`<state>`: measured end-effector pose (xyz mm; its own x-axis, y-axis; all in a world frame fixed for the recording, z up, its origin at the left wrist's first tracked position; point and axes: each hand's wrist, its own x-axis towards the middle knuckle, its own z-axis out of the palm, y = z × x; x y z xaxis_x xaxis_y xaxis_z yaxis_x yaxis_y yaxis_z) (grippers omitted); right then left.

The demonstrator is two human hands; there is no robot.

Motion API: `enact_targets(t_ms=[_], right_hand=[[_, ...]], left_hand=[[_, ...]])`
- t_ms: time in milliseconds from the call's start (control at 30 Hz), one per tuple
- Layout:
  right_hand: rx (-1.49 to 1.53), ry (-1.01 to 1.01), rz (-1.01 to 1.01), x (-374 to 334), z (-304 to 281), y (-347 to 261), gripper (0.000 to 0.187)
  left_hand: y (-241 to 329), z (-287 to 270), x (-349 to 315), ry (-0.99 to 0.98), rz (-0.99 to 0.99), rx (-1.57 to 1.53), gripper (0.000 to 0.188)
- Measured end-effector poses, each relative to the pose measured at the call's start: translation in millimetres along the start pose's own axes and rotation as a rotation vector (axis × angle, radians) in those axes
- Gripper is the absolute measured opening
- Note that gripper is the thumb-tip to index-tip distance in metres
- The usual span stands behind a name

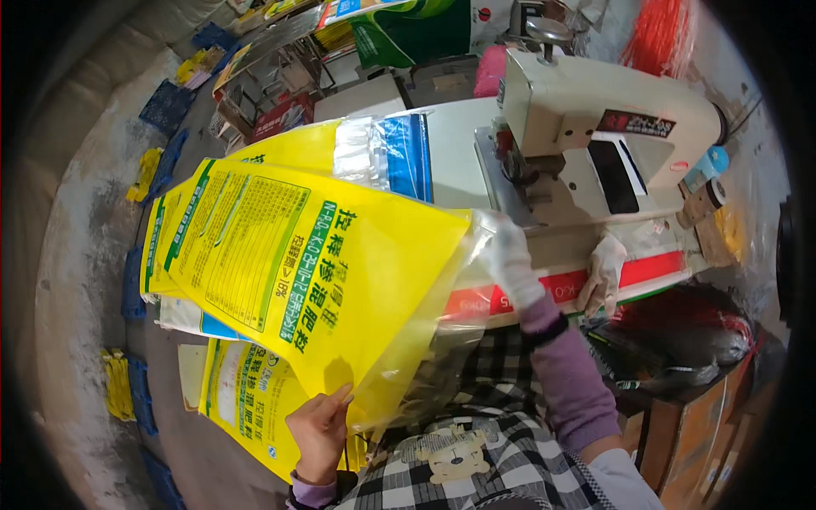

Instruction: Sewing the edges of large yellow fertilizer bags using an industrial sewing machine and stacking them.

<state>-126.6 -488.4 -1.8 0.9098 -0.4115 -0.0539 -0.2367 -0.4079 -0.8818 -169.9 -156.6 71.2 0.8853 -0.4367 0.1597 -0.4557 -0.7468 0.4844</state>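
Observation:
I hold a large yellow printed sack [340, 272] with a clear plastic liner [425, 340] sticking out of its open side. My left hand [320, 430], bare, grips the sack's lower edge near my lap. My right hand [510, 257], in a white glove, pinches the sack's upper corner and liner right in front of the cream sewing machine [595, 127]. The sack lies tilted across a stack of similar yellow sacks [246, 399].
A loose white glove [605, 274] hangs on the red-striped table edge [654, 268]. More sacks, yellow and blue-white [382, 153], lie behind on the table. A red and black bundle [680, 336] and cardboard boxes [697, 425] sit at the right, and small yellow and blue piles [119, 382] lie on the concrete floor.

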Motion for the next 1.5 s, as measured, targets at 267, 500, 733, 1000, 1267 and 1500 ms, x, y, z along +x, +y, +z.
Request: enact_targets(t_ms=[267, 500, 733, 1000, 1267, 1500], right_hand=[[-0.403, 0.744, -0.569, -8, 6, 14, 0.055], [-0.354, 0.395, -0.591, -4, -13, 9, 0.015], [-0.398, 0.446, -1.257, 24, -8, -20, 0.013], [-0.011, -0.156, -1.150, -95, 37, -112, 0.035], [0.651, 0.344, 0.169, -111, -4, 58, 0.031], [-0.452, 0.475, -0.057, -139, -27, 116, 0.036]], left_hand=[[-6, 21, -12, 0.092, -0.105, 0.064, 0.006], [-30, 19, -32, 0.041, -0.382, -0.058, 0.015], [-68, 31, -81, -0.093, -0.150, -0.262, 0.020], [-27, -70, 198, 0.971, 0.413, 0.001, 0.033], [67, 154, 369, -0.071, 1.004, -0.061, 0.027], [107, 243, 366, -0.238, 1.095, -0.134, 0.026]])
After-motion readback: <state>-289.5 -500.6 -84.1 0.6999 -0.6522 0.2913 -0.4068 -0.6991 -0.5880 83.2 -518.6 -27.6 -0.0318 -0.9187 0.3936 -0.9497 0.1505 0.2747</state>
